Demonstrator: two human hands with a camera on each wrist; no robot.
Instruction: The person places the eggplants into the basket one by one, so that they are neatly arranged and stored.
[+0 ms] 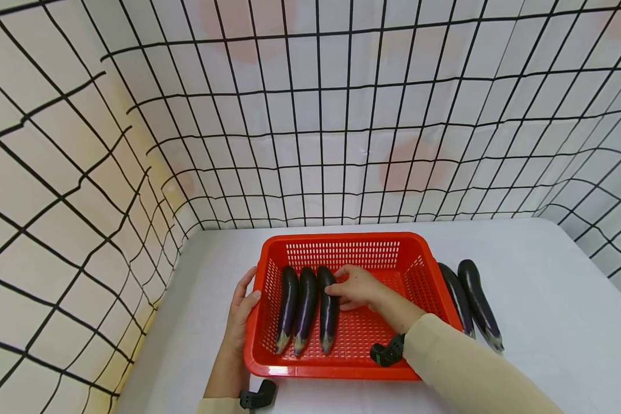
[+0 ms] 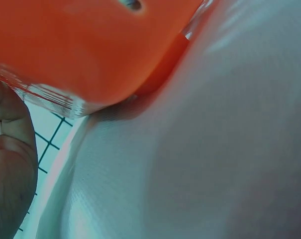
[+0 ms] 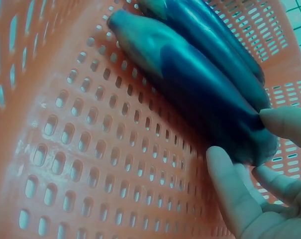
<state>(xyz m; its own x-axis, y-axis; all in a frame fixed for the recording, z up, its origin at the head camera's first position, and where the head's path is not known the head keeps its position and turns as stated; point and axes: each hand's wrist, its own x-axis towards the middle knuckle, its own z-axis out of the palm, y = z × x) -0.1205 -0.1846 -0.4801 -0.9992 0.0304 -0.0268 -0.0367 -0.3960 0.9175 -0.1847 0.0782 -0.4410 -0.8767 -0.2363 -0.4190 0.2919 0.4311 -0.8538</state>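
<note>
Wire grid (image 1: 61,198) in black runs up the left of the frame, across the top and down the right edge, with pale backing (image 1: 227,110) behind it. Below spreads a white tabletop (image 1: 186,322). Left of centre, the left hand (image 1: 238,313) touches the left rim of a red basket (image 1: 310,371); its thumb lies at the rim, but the other fingers are partly hidden, so whether they curl I cannot tell. A black device (image 1: 259,395) sits on that wrist at the bottom edge.

Inside the basket's left half lie three dark eggplants side by side, stem ends toward the bottom of the frame: the leftmost eggplant (image 1: 287,305), the middle eggplant (image 1: 306,305) and the third eggplant (image 1: 328,322). The right hand (image 1: 361,287) is over the third one, fingers spread apart, the thumb touching its upper part.

Farther right, a second black device (image 1: 388,352) and a beige sleeve (image 1: 460,356) cross the basket's lower right corner and cover part of its wall. Outside, right of centre, the inner loose eggplant (image 1: 456,296) lies partly hidden by the basket's wall, just beside the outer loose eggplant (image 1: 480,305), which slants down rightward on the tabletop.
</note>
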